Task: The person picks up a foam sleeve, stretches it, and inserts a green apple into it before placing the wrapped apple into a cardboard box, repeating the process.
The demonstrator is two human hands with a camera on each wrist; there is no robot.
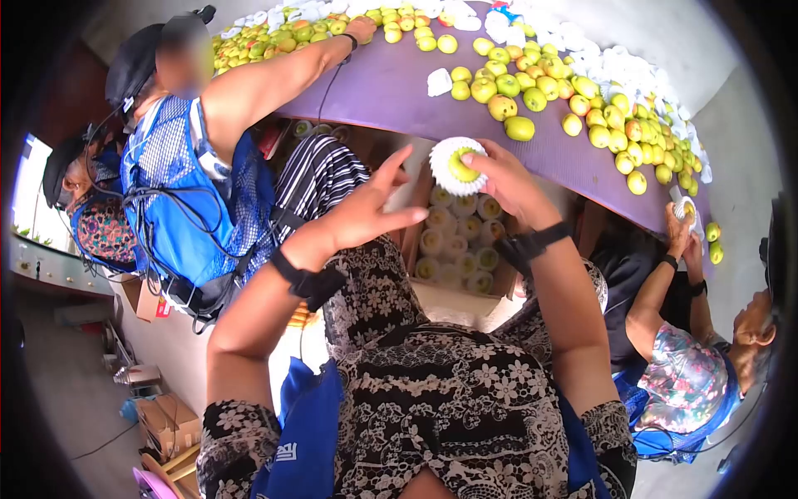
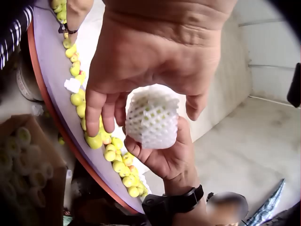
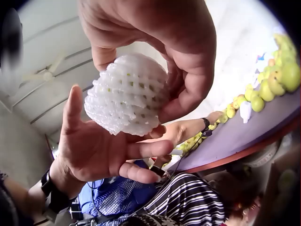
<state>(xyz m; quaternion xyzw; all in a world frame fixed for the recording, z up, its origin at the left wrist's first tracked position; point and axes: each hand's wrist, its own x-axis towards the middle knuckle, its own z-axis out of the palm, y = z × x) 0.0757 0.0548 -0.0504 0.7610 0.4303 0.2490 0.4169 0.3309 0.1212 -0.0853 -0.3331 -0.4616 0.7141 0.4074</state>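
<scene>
My right hand (image 1: pixel 519 185) grips a green apple (image 1: pixel 462 163) wrapped in a white foam net (image 1: pixel 440 170), thumb on the bare top of the fruit. In the right wrist view the foam net (image 3: pixel 129 94) covers the apple's side, with green showing through its holes. My left hand (image 1: pixel 357 212) is held to the left of the wrapped apple, fingers spread and straight, with nothing in it. The left wrist view shows the left palm (image 2: pixel 155 56) facing the wrapped apple. Below both hands, a cardboard box (image 1: pixel 407 241) holds rows of foam-wrapped apples (image 1: pixel 455 246).
A purple-topped table (image 1: pixel 391 100) curves ahead, bearing many loose apples (image 1: pixel 519 128) and piled white foam nets (image 1: pixel 598 62). One person (image 1: pixel 179 166) reaches over the table at left. Another person (image 1: pixel 690 366) at right handles a foam-wrapped apple (image 1: pixel 684 208).
</scene>
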